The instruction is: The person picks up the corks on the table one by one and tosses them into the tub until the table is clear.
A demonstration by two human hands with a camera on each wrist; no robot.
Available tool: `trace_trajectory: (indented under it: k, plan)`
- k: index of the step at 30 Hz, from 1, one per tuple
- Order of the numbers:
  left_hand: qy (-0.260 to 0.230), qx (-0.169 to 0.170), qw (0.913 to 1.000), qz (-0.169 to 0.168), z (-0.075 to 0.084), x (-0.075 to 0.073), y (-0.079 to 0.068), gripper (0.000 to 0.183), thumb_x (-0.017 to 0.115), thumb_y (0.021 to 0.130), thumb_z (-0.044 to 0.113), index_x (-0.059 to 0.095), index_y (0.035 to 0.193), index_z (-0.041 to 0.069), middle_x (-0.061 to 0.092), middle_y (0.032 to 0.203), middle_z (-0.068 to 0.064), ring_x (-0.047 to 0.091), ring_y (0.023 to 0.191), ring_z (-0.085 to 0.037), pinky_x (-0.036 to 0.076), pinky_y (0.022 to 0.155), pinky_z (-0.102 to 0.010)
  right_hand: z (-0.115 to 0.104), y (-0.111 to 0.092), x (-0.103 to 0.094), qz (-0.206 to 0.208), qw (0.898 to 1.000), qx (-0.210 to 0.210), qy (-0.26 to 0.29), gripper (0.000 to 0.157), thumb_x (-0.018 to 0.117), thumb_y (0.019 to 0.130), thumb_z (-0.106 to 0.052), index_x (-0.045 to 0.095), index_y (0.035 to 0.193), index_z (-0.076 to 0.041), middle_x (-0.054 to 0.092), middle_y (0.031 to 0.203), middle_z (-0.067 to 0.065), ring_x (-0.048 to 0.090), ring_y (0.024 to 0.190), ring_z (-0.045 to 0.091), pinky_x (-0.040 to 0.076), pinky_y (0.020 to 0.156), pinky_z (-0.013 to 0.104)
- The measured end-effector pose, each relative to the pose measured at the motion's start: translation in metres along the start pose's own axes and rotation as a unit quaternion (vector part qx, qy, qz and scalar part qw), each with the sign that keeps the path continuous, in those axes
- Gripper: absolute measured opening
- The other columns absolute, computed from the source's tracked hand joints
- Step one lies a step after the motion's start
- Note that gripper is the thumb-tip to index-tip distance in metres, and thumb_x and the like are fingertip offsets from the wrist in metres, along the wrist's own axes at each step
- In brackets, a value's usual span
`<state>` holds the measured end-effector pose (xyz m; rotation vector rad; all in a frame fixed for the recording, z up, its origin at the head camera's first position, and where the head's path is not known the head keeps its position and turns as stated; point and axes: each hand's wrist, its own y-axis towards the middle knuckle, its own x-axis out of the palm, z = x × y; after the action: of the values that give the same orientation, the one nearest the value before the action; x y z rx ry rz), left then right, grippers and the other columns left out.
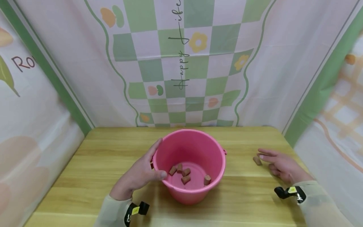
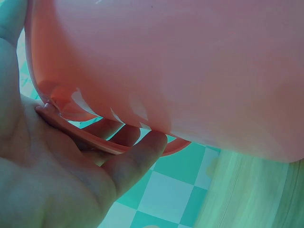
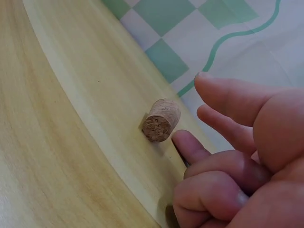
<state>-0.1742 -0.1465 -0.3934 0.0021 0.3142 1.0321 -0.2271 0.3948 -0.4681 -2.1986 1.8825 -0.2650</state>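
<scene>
My left hand (image 1: 141,171) grips the rim of a pink plastic bucket (image 1: 188,197), thumb hooked over the edge and the other fingers along its outside. In the left wrist view those fingers lie at the bucket's wall (image 2: 199,71), around its pink handle (image 2: 90,137). Several brown corks (image 1: 186,179) lie on the bucket's bottom, with one near its right wall. On the table to the right, another cork (image 3: 161,121) rests on its side. Right beside it is my right hand (image 1: 283,165), some fingers stretched out, others bent, nothing held between them.
The bucket stands on a wood-grain table (image 1: 113,142). Behind it hangs a green-and-white checked cloth (image 1: 173,72), with printed cloth on both sides. A handle lug (image 1: 225,152) sticks out from the bucket's right side.
</scene>
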Motion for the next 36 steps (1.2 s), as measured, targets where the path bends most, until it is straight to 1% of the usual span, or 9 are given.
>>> trace_trajectory:
  k: [4, 6, 13, 16, 23, 28, 30, 33, 36]
  plan:
    - [-0.001, -0.005, 1.0, 0.002, 0.001, 0.0, 0.0, 0.106, 0.083, 0.08, 0.045, 0.012, 0.159, 0.037, 0.04, 0.152, -0.01, 0.052, 0.126, -0.034, 0.048, 0.096, -0.051, 0.0, 0.001, 0.003, 0.006, 1.0, 0.002, -0.023, 0.066, 0.069, 0.096, -0.017, 0.037, 0.151, 0.0, 0.07, 0.114, -0.006, 0.035, 0.048, 0.001, 0.034, 0.042, 0.018]
    - [-0.003, -0.004, 1.0, 0.001, 0.001, 0.0, 0.0, 0.106, 0.082, 0.079, 0.046, 0.012, 0.159, 0.037, 0.04, 0.152, -0.01, 0.052, 0.126, -0.034, 0.049, 0.096, -0.05, 0.0, 0.002, 0.004, 0.009, 0.999, 0.004, -0.033, 0.069, 0.069, 0.096, -0.018, 0.034, 0.152, 0.002, 0.071, 0.113, -0.004, 0.034, 0.047, 0.001, 0.034, 0.041, 0.018]
    - [-0.004, -0.009, 0.9999, 0.003, 0.002, 0.001, 0.001, 0.106, 0.082, 0.079, 0.046, 0.012, 0.159, 0.037, 0.039, 0.153, -0.009, 0.051, 0.127, -0.033, 0.049, 0.096, -0.049, -0.001, -0.001, 0.011, 0.019, 0.997, 0.008, -0.069, 0.07, 0.071, 0.095, -0.02, 0.035, 0.151, 0.003, 0.07, 0.114, -0.008, 0.033, 0.045, 0.002, 0.034, 0.04, 0.02]
    - [-0.001, -0.012, 0.9999, 0.005, 0.003, 0.0, 0.0, 0.107, 0.082, 0.079, 0.047, 0.012, 0.159, 0.036, 0.038, 0.153, -0.008, 0.051, 0.128, -0.033, 0.049, 0.096, -0.048, -0.001, -0.002, 0.014, 0.02, 0.995, -0.001, -0.096, 0.072, 0.071, 0.095, -0.021, 0.034, 0.151, 0.004, 0.069, 0.118, -0.004, 0.034, 0.045, 0.003, 0.035, 0.04, 0.021]
    - [-0.015, -0.01, 0.9998, 0.0, 0.002, 0.001, 0.0, 0.108, 0.082, 0.079, 0.046, 0.011, 0.159, 0.035, 0.038, 0.153, -0.01, 0.05, 0.128, -0.034, 0.049, 0.096, -0.048, 0.002, -0.006, 0.019, 0.023, 0.984, -0.02, -0.177, 0.073, 0.074, 0.091, -0.023, 0.038, 0.15, 0.002, 0.056, 0.137, 0.021, 0.036, 0.044, 0.005, 0.04, 0.041, 0.026]
    - [-0.018, -0.013, 0.9998, 0.0, 0.002, 0.001, -0.001, 0.107, 0.083, 0.079, 0.046, 0.012, 0.159, 0.035, 0.038, 0.153, -0.009, 0.05, 0.128, -0.034, 0.049, 0.096, -0.048, 0.003, -0.009, 0.024, 0.028, 0.976, -0.022, -0.215, 0.076, 0.079, 0.086, -0.025, 0.043, 0.149, 0.0, 0.049, 0.141, 0.029, 0.039, 0.046, 0.007, 0.042, 0.042, 0.028]
    - [-0.016, -0.012, 0.9998, 0.0, 0.001, 0.001, 0.0, 0.107, 0.083, 0.079, 0.046, 0.012, 0.159, 0.035, 0.038, 0.153, -0.009, 0.05, 0.128, -0.034, 0.049, 0.096, -0.048, 0.002, -0.01, 0.026, 0.03, 0.971, -0.024, -0.235, 0.076, 0.079, 0.086, -0.026, 0.044, 0.148, 0.0, 0.046, 0.143, 0.03, 0.049, 0.057, 0.011, 0.045, 0.048, 0.028]
    - [-0.013, -0.012, 0.9999, 0.001, 0.001, 0.001, 0.0, 0.107, 0.083, 0.079, 0.045, 0.012, 0.159, 0.036, 0.039, 0.153, -0.01, 0.05, 0.128, -0.034, 0.049, 0.096, -0.048, 0.001, -0.011, 0.028, 0.034, 0.96, -0.033, -0.278, 0.074, 0.079, 0.086, -0.03, 0.047, 0.146, -0.001, 0.043, 0.145, 0.031, 0.06, 0.091, 0.025, 0.049, 0.068, 0.031]
    - [-0.013, -0.007, 0.9999, 0.0, 0.001, 0.001, 0.0, 0.107, 0.082, 0.08, 0.045, 0.011, 0.159, 0.036, 0.039, 0.153, -0.011, 0.05, 0.127, -0.035, 0.048, 0.097, -0.05, 0.001, -0.01, 0.029, 0.037, 0.951, -0.039, -0.305, 0.071, 0.077, 0.087, -0.032, 0.049, 0.145, -0.001, 0.041, 0.147, 0.029, 0.046, 0.125, 0.042, 0.043, 0.092, 0.044]
